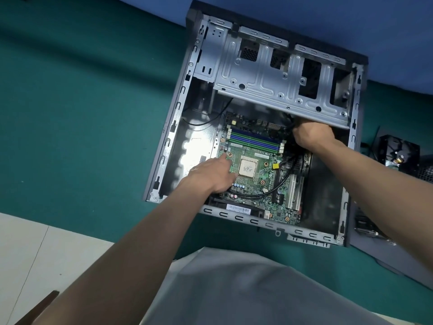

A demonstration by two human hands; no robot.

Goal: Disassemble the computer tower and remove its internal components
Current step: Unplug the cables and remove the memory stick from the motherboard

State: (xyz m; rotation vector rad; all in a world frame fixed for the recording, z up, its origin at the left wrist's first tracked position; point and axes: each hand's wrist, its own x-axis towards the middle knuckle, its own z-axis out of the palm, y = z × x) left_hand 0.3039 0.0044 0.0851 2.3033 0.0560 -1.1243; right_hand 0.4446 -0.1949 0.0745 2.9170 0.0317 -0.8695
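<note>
At 8 o'clock of the view, pale floor tiles (35, 254) border a green mat (82, 113). On the mat, from centre toward 1 o'clock, the computer tower (173, 127) lies on its side with its interior facing up.

Contents of the tower, left to right:
- A bare metal bay (194, 146) occupies the 9 o'clock side.
- The green motherboard (257, 191) lies flat on the chassis floor.
- The drive cage (269, 73) spans the 12 o'clock end; its openings are dark.

On the motherboard, the processor (248, 169) sits exposed. The memory slots (256, 140) lie at its 12 o'clock, a yellow connector (276, 165) at its 3 o'clock, and white expansion slots (293, 194) at its 4 o'clock.

The left hand (210, 174) rests on the motherboard at 9 o'clock of the processor, with its fingers straight, close together and holding nothing. The right hand (311, 134) is at 2 o'clock of the processor, just below the drive cage edge. Its fingers are curled round a black cable bundle (289, 127); the fingertips are hidden.

At 3 o'clock of the tower, a black component (398, 153) is cut off by the frame edge; its type cannot be made out. At 4 o'clock, a dark grey panel (386, 261) lies beside the tower.
</note>
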